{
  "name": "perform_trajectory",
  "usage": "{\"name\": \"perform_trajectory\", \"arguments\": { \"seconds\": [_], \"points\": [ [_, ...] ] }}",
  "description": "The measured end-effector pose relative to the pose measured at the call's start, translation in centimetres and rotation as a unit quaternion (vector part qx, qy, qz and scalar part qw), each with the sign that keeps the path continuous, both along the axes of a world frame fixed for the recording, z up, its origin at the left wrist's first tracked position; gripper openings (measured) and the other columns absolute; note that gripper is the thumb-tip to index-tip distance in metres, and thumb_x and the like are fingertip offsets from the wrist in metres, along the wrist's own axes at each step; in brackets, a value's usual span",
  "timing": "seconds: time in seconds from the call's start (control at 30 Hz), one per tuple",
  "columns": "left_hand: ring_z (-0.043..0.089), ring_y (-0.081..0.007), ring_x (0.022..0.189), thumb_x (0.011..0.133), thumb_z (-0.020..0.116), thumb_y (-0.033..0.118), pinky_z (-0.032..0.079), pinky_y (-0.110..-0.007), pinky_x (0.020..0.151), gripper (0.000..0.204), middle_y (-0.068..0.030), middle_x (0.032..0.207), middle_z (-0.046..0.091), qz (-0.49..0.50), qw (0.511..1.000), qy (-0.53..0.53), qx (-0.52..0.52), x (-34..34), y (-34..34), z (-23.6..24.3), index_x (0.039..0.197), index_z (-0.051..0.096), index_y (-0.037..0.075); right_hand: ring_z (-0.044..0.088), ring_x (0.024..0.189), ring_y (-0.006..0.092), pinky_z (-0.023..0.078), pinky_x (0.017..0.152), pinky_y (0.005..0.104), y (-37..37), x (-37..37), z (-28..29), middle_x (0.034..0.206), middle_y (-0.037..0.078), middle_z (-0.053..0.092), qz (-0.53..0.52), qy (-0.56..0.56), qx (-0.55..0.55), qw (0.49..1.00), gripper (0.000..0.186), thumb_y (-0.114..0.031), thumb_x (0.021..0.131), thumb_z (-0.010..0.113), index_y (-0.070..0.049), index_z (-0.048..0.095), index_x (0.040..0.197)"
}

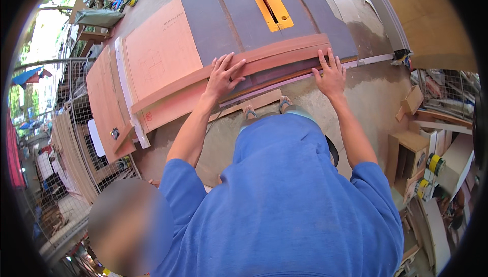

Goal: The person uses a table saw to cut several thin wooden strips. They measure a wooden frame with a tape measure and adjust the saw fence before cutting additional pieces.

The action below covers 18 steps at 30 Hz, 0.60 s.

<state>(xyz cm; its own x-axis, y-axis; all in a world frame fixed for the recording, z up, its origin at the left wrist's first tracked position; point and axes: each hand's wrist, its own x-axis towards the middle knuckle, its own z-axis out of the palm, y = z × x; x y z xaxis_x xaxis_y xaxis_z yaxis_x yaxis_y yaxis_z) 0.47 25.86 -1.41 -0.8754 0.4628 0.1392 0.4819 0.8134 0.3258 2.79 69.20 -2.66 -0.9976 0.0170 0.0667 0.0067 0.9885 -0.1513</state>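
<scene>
A long reddish-brown wooden plank [284,55] lies across the near side of a table saw's grey top [206,22] and reaches left over a pinkish wooden side panel [157,30]. My left hand [222,77] rests on the plank near its middle, fingers spread. Toward the plank's right end, my right hand [331,75] lies with fingertips over the near edge and thumb apart. Neither hand wraps around the wood. Beyond the plank, a yellow insert [283,21] with a long dark slot is set into the saw top.
A brown board [99,83] and a pale strip [122,73] lie at the left. Wire mesh [76,94] encloses stacked wood there. Boxes [409,147] and offcuts crowd the right. A wood strip [259,101] is by my feet. A blurred person's head [127,226] appears lower left.
</scene>
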Motion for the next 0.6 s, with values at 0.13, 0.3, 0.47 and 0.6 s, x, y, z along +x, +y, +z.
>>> {"name": "perform_trajectory", "arguments": {
  "seconds": [0.13, 0.3, 0.47, 0.6],
  "points": [
    [0.045, -0.0379, 0.150, 0.088, 0.083, 0.049, 0.032, -0.062, 0.124, 0.072, -0.0156, 0.162, 0.048, 0.008, 0.998, 0.012, 0.056, -0.9, 2.0, -1.5, 0.154, 0.060, 0.029, 0.043, 0.151, 0.0440, 0.037, 0.120, 0.0635, 1.5, -1.9, -0.4, 0.176, 0.006, 0.032, 0.011, 0.021, -0.010, 1.000, 0.079, -0.046, 0.096, 0.073, -0.036, 0.039, 0.167],
    [0.045, -0.0385, 0.149, 0.085, 0.085, 0.048, 0.032, -0.065, 0.124, 0.073, -0.0167, 0.160, 0.050, 0.030, 0.997, -0.005, 0.065, -0.8, 3.4, -1.5, 0.151, 0.061, 0.029, 0.046, 0.147, 0.0438, 0.039, 0.122, 0.0502, 4.5, -3.6, -0.6, 0.169, 0.022, 0.037, 0.097, 0.084, -0.061, 0.990, 0.072, -0.044, 0.095, 0.077, -0.024, 0.054, 0.160],
    [0.045, -0.0413, 0.148, 0.087, 0.085, 0.035, 0.031, -0.067, 0.124, 0.070, -0.0173, 0.161, 0.047, -0.020, 0.999, -0.022, 0.044, -1.1, 2.0, -0.9, 0.151, 0.061, 0.029, 0.051, 0.138, 0.0417, 0.044, 0.116, 0.0495, 4.9, -5.4, -1.0, 0.155, 0.024, 0.050, 0.011, 0.108, -0.218, 0.970, 0.071, -0.028, 0.088, 0.087, -0.006, 0.060, 0.150],
    [0.049, -0.0411, 0.144, 0.086, 0.087, 0.032, 0.035, -0.063, 0.122, 0.063, -0.0182, 0.158, 0.051, -0.028, 0.998, -0.002, 0.049, -1.2, 2.4, -0.7, 0.146, 0.067, 0.026, 0.055, 0.133, 0.0415, 0.048, 0.112, 0.0468, 5.9, -7.7, -0.7, 0.141, 0.019, 0.063, 0.003, 0.091, -0.232, 0.968, 0.078, -0.021, 0.080, 0.092, 0.003, 0.059, 0.147]
  ]
}}
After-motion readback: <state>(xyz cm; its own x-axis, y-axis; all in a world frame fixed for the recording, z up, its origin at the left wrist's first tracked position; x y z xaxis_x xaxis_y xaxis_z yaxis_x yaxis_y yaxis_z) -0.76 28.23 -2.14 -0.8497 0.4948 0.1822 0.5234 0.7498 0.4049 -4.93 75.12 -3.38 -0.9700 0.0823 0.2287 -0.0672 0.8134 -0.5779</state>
